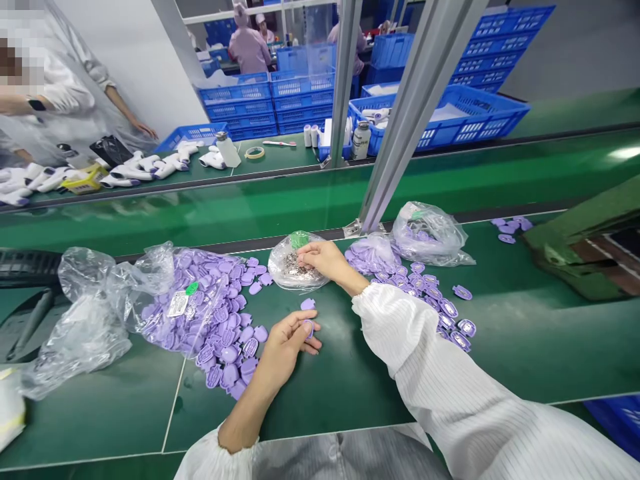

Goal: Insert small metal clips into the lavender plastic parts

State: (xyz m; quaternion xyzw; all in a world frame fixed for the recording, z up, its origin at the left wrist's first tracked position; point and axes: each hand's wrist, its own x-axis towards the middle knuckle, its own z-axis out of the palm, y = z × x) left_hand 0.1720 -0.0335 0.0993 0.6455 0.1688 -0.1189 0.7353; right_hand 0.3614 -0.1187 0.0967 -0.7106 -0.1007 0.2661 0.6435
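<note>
left hand (285,347) — fingers pinching a purple piece (309,328) | right hand (325,259) — fingers pressed together, resting on a bag of metal bits (293,268), apparently to steady it | purple heap (213,320) left, within reach

Camera on my head, facing forward and down, close above left hand (287,348), right hand (325,259), green bench (115,400).

The green worktop (120,407) has a big heap of purple plastic bits (220,327) near its left side, with clear bags (83,333) by it, a small bag of shiny bits (293,263) in the middle, and more purple bits (430,293) on the right.
</note>
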